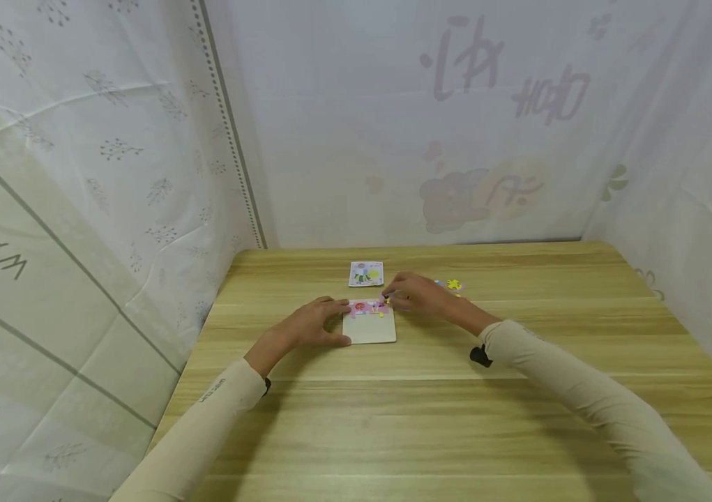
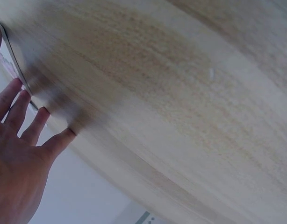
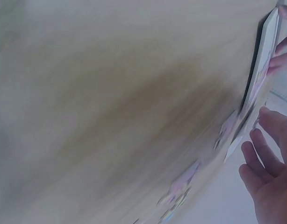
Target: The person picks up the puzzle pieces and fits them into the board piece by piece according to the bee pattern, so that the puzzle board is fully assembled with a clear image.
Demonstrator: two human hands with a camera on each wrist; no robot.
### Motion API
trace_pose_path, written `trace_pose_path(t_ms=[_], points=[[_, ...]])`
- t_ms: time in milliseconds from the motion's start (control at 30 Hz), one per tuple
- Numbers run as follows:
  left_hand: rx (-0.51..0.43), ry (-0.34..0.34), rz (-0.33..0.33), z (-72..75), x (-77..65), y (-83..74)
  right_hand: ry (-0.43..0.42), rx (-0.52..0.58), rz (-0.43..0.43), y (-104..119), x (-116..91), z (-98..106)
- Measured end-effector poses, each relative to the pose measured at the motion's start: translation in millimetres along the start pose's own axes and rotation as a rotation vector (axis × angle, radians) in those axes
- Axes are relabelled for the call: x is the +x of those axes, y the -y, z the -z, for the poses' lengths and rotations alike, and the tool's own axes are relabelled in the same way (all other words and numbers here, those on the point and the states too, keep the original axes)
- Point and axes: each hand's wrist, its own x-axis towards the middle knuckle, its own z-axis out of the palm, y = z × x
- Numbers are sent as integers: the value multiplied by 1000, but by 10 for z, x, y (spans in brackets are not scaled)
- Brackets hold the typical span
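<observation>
A square white puzzle board (image 1: pixel 369 332) lies on the table, its top strip covered with joined pink jigsaw pieces (image 1: pixel 360 307). My left hand (image 1: pixel 313 323) rests at the board's left side, fingers spread and fairly straight, with fingertips on the pink strip and thumb at the lower left corner. At the upper right corner, my right hand (image 1: pixel 420 293) pinches a small jigsaw piece (image 1: pixel 384 300) between thumb and index finger. In the right wrist view that piece shows only as a sliver by the fingertips, and the board (image 3: pixel 262 60) appears edge-on.
Behind the board lies a picture card (image 1: pixel 365 274) with a green and yellow print. Several loose jigsaw pieces (image 1: pixel 454 284), some yellow, pink and blue, lie on the wooden table (image 1: pixel 356 425) beyond the right wrist. Printed curtains (image 1: pixel 343 125) hang around the back and sides.
</observation>
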Motion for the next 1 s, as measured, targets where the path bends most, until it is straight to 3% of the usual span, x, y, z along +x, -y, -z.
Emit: trace_pose_path(t_ms=[333, 1000], points=[[1, 8, 13, 0, -8, 7, 47, 9, -2, 157, 78, -91], [8, 1, 6, -5, 3, 24, 64, -22, 114, 395, 251, -290]])
